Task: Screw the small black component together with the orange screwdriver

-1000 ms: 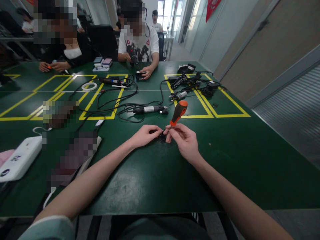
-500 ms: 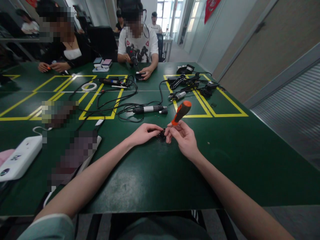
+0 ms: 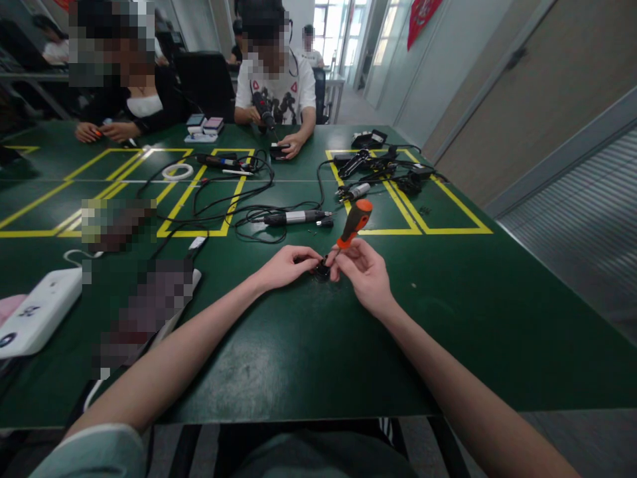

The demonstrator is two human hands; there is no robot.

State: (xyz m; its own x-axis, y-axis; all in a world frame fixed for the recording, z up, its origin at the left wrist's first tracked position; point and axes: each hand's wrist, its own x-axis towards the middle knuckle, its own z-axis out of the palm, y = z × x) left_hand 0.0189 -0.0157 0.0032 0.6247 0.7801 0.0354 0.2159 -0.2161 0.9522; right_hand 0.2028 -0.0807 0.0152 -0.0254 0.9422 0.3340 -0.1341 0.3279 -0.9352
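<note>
L hand [image 3: 291, 267]: low on table [image 3: 448, 345], thumb + index fingertips pinched at L edge of small blk part [image 3: 323, 270], steadying side. Grip closed on it as far as seen.

R hand [image 3: 365, 269]: thumb + fingers pinched round the screwdriver [image 3: 354, 224] at its lower end, by the shaft, just below the orange collar. Grip closed on it, other fingers curled. Handle (orange/dk grey) stands free above the fingers, tilted, butt end up and to R, shaft running down twd the blk part.

Blk part sits flat on table betw. the two hands, near mid-view. Fingers cover much of it; its exact shape, and whether the driver tip is seated, can't tell.

Beyond hands: pen-type tool [image 3: 296, 218], blk w/ silver band, lying crosswise; small blk plug [image 3: 325, 224] just beside its R end. Blk cable loops round its L end. Farther off, R: heap of blk gear [image 3: 378, 159] across yellow tape lines. Farther off, L: white ring [image 3: 178, 172].

Near L: white power strip [image 3: 42, 312], pixelated item [image 3: 149, 309] next to L forearm.

Opp. side: co-worker in white tee [image 3: 301, 83] w/ blk power driver [image 3: 263, 111] over a small blk item [image 3: 279, 152].
</note>
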